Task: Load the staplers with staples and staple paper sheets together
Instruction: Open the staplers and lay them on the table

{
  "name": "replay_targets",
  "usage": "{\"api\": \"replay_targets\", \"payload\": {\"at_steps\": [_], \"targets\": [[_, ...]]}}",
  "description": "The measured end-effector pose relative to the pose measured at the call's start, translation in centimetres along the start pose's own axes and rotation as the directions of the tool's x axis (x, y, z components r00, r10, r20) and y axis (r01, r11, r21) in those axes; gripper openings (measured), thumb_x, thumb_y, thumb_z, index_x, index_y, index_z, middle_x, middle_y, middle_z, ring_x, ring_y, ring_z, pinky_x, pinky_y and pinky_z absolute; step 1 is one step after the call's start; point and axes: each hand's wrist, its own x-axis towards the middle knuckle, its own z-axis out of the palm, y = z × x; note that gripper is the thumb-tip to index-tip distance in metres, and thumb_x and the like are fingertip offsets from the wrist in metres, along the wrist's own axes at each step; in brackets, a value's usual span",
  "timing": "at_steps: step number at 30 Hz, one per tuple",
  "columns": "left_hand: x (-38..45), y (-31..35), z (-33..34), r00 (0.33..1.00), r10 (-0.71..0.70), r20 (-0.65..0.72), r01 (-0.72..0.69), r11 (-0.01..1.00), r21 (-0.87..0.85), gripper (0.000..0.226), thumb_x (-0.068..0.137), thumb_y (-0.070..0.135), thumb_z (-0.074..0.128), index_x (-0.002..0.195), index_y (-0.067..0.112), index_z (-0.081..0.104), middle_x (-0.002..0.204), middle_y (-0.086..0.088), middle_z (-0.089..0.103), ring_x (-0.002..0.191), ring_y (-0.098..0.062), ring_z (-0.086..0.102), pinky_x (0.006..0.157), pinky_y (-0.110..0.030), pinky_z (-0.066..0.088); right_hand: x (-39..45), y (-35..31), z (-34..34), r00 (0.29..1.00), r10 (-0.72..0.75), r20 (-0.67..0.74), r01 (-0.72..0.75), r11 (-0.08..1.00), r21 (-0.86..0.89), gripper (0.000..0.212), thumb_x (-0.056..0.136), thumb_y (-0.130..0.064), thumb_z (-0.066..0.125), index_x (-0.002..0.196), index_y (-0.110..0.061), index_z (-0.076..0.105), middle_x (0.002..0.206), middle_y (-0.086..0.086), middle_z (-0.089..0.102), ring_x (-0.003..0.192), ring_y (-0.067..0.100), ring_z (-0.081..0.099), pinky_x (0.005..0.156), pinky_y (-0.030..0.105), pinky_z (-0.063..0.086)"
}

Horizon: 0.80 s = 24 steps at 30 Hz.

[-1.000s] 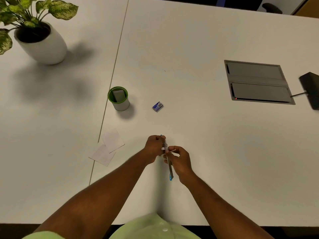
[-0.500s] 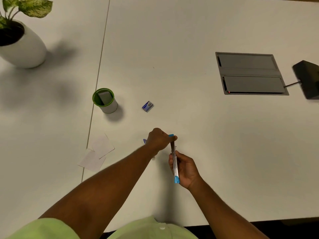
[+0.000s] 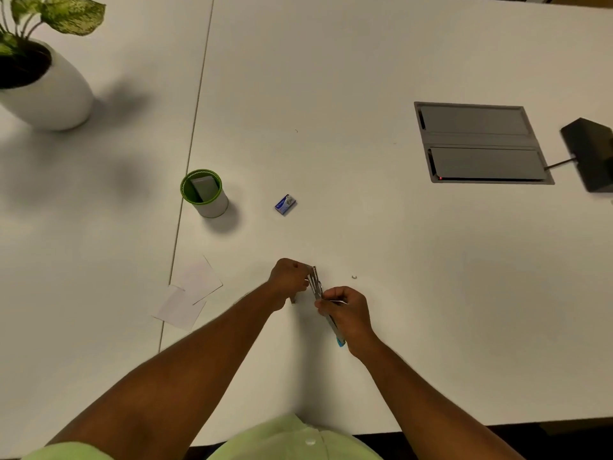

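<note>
A white potted plant [image 3: 39, 84] sits at ten o'clock, a green-rimmed cup [image 3: 205, 195] nearer centre, a grey floor-box hatch [image 3: 481, 144] at two o'clock.

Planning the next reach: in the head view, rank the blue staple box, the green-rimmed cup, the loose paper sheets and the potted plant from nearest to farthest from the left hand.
From the left hand:
1. Blue staple box, just beyond the hand.
2. Loose paper sheets, to its left; close to the box's distance, so these two are nearly tied.
3. Green-rimmed cup, beyond and left.
4. Potted plant, far left corner.
</note>
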Motion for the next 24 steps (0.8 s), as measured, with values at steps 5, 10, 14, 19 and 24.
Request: {"api": "replay_targets", "payload": {"at_steps": [5, 10, 14, 19, 24], "targets": [[-0.3, -1.3, -1.7, 0.974, 0.188, -0.129, -0.162, 0.968, 0.194, 0.017, 0.097, 0.019, 0.060, 0.099, 0.011, 0.075, 0.086, -0.001, 0.070, 0.072, -0.012, 0.062, 0.067, -0.021, 0.047, 0.1, -0.3, 1.1, 0.968, -0.247, -0.037, 0.225, 0.926, -0.304, 0.018, 0.072, -0.013, 0.084, 0.077, -0.025, 0.071, 0.074, -0.010, 0.074, 0.070, 0.008, 0.071, 0.066, 0.022, 0.058], [-0.8, -3.3, -5.1, 0.809, 0.534, -0.246, -0.354, 0.776, 0.523, 0.017, 0.098, 0.017, 0.059, 0.108, 0.010, 0.070, 0.105, -0.003, 0.069, 0.095, -0.015, 0.061, 0.083, -0.023, 0.043, 1.0, -0.6, 2.4, 0.929, -0.364, -0.061, 0.283, 0.808, -0.517, 0.018, 0.075, -0.016, 0.081, 0.078, -0.026, 0.067, 0.075, -0.012, 0.070, 0.066, 0.004, 0.068, 0.066, 0.024, 0.056], [-1.0, -6.0, -8.4, 0.697, 0.665, -0.270, -0.359, 0.649, 0.671, 0.025, 0.094, 0.015, 0.061, 0.118, 0.008, 0.063, 0.120, -0.009, 0.061, 0.113, -0.027, 0.056, 0.091, -0.035, 0.048, 1.9, -0.5, 3.3, 0.905, -0.418, -0.072, 0.287, 0.729, -0.622, 0.014, 0.076, -0.012, 0.077, 0.081, -0.021, 0.068, 0.079, -0.010, 0.069, 0.070, 0.010, 0.066, 0.072, 0.027, 0.053], [-0.4, -9.7, -11.7, 0.745, 0.632, -0.214, -0.248, 0.560, 0.791, 0.052, 0.100, 0.024, 0.055, 0.146, 0.001, 0.044, 0.156, -0.015, 0.039, 0.152, -0.033, 0.022, 0.124, -0.044, 0.020, 2.7, -0.1, 4.1, 0.894, -0.444, -0.054, 0.300, 0.685, -0.664, 0.012, 0.078, -0.009, 0.075, 0.086, -0.015, 0.068, 0.085, -0.003, 0.066, 0.076, 0.016, 0.063, 0.074, 0.030, 0.052], [0.4, -11.8, -14.0, 0.780, 0.605, -0.162, -0.200, 0.485, 0.851, 0.067, 0.103, 0.036, 0.045, 0.157, 0.004, 0.021, 0.167, -0.009, 0.012, 0.156, -0.025, 0.004, 0.126, -0.042, 0.010, 3.3, 0.4, 4.3, 0.895, -0.443, -0.053, 0.282, 0.654, -0.702, 0.013, 0.080, -0.007, 0.074, 0.088, -0.013, 0.065, 0.088, 0.000, 0.064, 0.078, 0.019, 0.062, 0.077, 0.034, 0.053]]}}
